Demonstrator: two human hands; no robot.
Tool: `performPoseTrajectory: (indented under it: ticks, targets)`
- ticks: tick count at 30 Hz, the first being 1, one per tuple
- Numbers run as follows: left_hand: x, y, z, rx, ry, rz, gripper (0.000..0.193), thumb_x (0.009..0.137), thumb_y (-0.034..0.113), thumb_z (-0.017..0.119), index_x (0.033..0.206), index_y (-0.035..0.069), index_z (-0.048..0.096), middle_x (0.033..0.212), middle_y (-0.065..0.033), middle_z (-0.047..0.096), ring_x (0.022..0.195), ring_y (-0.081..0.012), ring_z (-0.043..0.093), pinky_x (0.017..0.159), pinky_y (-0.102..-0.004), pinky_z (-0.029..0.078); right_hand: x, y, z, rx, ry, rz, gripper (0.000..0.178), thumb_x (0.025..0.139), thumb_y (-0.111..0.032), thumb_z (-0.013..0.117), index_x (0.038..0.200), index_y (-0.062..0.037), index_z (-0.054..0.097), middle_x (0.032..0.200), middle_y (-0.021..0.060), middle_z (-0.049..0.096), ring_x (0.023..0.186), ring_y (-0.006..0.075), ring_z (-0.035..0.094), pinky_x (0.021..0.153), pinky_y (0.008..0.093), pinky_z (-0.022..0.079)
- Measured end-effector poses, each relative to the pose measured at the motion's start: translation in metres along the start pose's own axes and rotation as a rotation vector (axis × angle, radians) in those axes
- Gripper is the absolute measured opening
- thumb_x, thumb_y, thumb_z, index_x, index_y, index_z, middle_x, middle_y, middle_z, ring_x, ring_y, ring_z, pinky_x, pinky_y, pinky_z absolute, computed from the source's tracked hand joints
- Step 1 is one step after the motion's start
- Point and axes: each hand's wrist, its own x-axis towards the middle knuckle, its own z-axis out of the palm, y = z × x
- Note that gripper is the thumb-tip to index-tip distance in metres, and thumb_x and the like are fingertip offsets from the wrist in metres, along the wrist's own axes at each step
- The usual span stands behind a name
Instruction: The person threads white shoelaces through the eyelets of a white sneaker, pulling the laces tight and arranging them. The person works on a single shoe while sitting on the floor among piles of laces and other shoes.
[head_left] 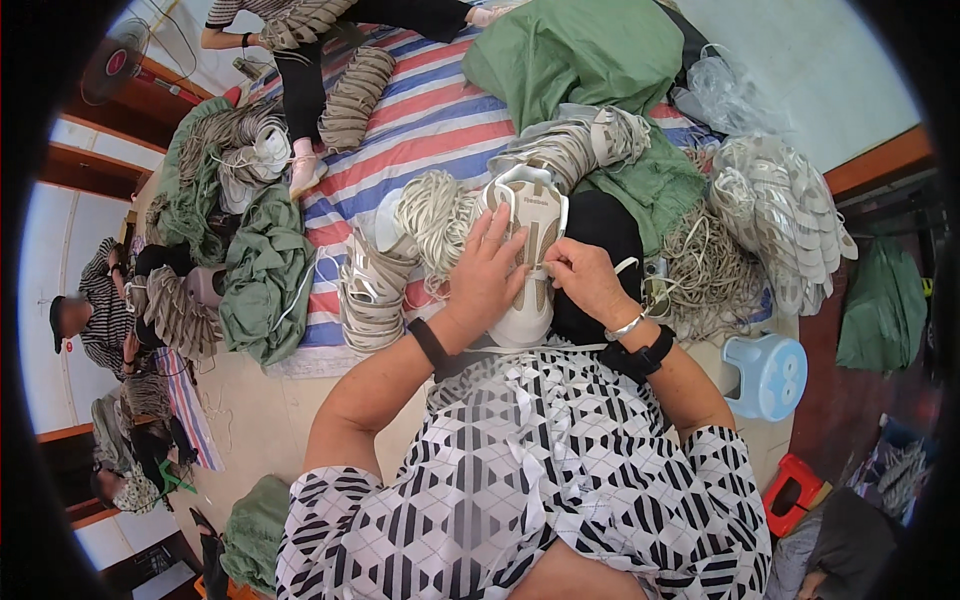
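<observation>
In front of my lap lies a beige and white shoe upper (528,325), its heel opening away from me and its pale toe toward me. My left hand (482,268) rests flat along its left side, fingers stretched out and the thumb near the middle. At the right edge of the lacing area, the fingers of my right hand (590,282) are pinched together on what looks like a pale shoelace, mostly hidden by the fingertips. A bundle of cream laces (436,220) sits just beyond my left hand. Stacked shoe uppers (372,295) stand to its left.
A striped sheet (420,125) covers the floor ahead, with green sacks (575,60) on it. Tangled laces (705,265) and a big pile of uppers (775,215) lie right, near a blue stool (765,375). Other people work at the far left and top among more uppers (355,98).
</observation>
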Motion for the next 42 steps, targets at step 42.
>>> performPoseTrajectory:
  ticks: [42]
  targets:
    - [-0.015, -0.017, 0.013, -0.219, 0.031, 0.018, 0.056, 0.070, 0.009, 0.071, 0.124, 0.010, 0.053, 0.146, -0.0182, 0.032, 0.134, -0.0396, 0.029, 0.108, -0.0445, 0.029, 0.000, 0.010, 0.008, 0.071, 0.007, 0.076, 0.007, 0.083, -0.006, 0.058, 0.083, 0.0013, 0.059, 0.067, 0.0110, 0.065, 0.062, 0.0201, 0.068, 0.058, 0.0291, 0.052]
